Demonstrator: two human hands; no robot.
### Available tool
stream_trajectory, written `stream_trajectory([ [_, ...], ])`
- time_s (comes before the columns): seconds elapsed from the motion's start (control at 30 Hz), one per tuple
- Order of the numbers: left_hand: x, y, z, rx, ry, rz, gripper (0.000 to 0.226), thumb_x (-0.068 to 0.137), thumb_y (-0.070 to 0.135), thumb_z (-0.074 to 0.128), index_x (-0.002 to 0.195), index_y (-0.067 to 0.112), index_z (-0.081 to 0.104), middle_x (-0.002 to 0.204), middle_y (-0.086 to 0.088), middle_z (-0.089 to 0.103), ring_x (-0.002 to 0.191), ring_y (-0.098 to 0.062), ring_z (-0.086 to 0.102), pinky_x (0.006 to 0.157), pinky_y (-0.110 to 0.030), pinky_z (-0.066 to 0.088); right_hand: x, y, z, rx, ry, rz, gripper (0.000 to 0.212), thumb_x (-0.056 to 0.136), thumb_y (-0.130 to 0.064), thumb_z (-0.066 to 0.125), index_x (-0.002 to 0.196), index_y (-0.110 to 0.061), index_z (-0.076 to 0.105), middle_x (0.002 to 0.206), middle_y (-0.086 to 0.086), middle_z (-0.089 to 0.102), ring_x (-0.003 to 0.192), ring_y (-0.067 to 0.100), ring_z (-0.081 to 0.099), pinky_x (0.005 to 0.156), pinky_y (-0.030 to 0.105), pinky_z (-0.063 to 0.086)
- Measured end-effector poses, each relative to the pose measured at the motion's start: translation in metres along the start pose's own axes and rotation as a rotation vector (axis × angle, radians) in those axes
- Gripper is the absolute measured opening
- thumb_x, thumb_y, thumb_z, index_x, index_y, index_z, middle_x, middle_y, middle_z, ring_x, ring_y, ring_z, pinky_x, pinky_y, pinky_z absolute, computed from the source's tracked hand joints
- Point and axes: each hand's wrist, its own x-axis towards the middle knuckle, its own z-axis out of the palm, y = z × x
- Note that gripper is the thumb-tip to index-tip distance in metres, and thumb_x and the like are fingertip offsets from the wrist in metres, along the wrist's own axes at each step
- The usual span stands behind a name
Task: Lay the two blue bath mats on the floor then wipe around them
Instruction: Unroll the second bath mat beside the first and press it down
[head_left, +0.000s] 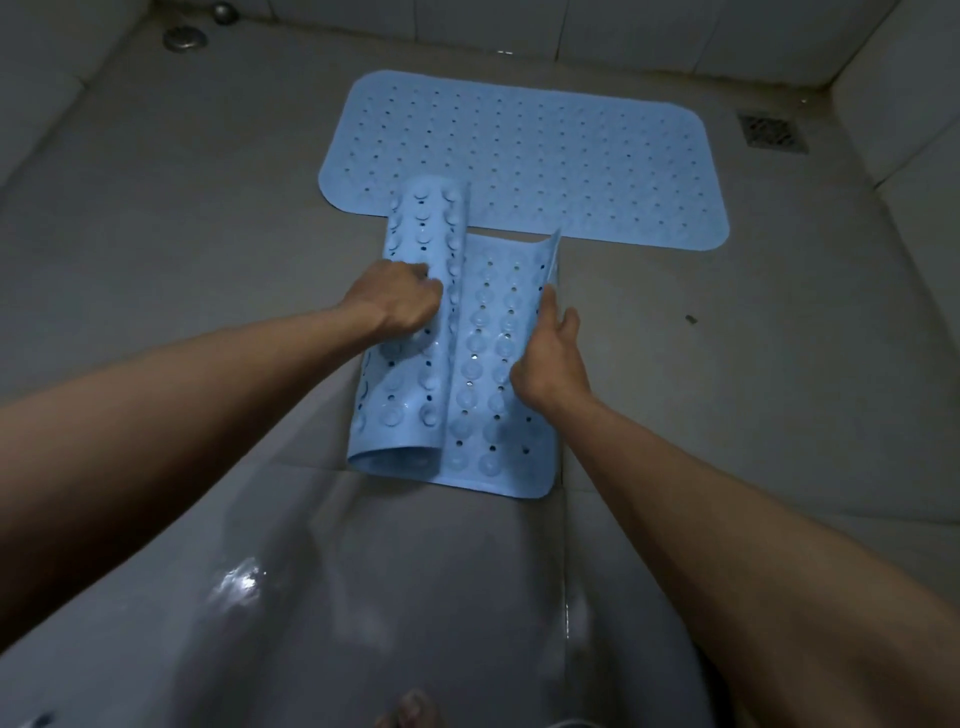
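Over a wet tiled floor (727, 364), a person works open the second mat (488, 415), suction cups facing up. The left hand (400, 304) curls its fingers round the rolled part, apparently to stop it springing shut. The right hand (550, 358) pinches the upturned side edge between thumb and nearly straight fingers, seemingly to draw it flat. The roll's far end reaches over the near edge of the first mat (545, 150), already spread crosswise short of the corner drain (772, 133). Wiping looks yet to begin.

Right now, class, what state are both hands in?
Left hand: fingers curled, gripping the rolled mat.
Right hand: pinching that mat's raised right edge.
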Motion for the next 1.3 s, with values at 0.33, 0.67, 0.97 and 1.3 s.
stream_trajectory([
  [0.33,-0.003,-0.034,0.015,-0.04,0.064,-0.145,0.073,0.088,0.031,0.05,0.154,0.043,0.02,0.163,-0.018,0.005,0.14,-0.052,0.029,0.114,-0.053,0.033,0.009,-0.015,0.04,-0.47,-0.244,-0.003,0.084,0.094,-0.07,0.028,0.159,-0.024,0.001,0.164,0.01,-0.019,0.149,0.038,-0.018,0.111,0.073,-0.005],
  [0.67,-0.011,-0.045,0.019,0.021,0.13,-0.187,0.094,0.085,0.046,0.066,0.158,0.034,0.009,0.164,-0.018,0.0,0.142,-0.048,0.024,0.112,-0.054,0.035,0.008,0.005,0.064,-0.419,-0.24,-0.001,0.115,0.074,-0.091,0.036,0.154,-0.03,-0.02,0.158,0.007,-0.035,0.145,0.034,-0.032,0.11,0.069,-0.012],
  [0.97,-0.009,-0.061,0.016,-0.044,0.115,-0.302,0.082,0.091,0.058,0.041,0.159,0.034,0.001,0.165,-0.016,0.004,0.139,-0.048,0.033,0.113,-0.051,0.033,0.021,0.042,0.033,-0.453,-0.217,-0.023,0.117,0.068,-0.095,0.037,0.154,-0.035,-0.017,0.161,0.006,-0.028,0.146,0.044,-0.022,0.116,0.064,-0.009],
  [1.3,-0.01,-0.049,0.018,-0.076,0.163,-0.326,0.108,0.081,0.057,0.07,0.159,0.031,-0.001,0.154,-0.018,0.024,0.133,-0.043,0.041,0.106,-0.051,0.043,0.019,0.072,0.012,-0.451,-0.184,0.006,0.12,0.066,-0.093,0.044,0.155,-0.036,-0.014,0.162,0.007,-0.024,0.147,0.044,-0.018,0.117,0.063,-0.005],
])
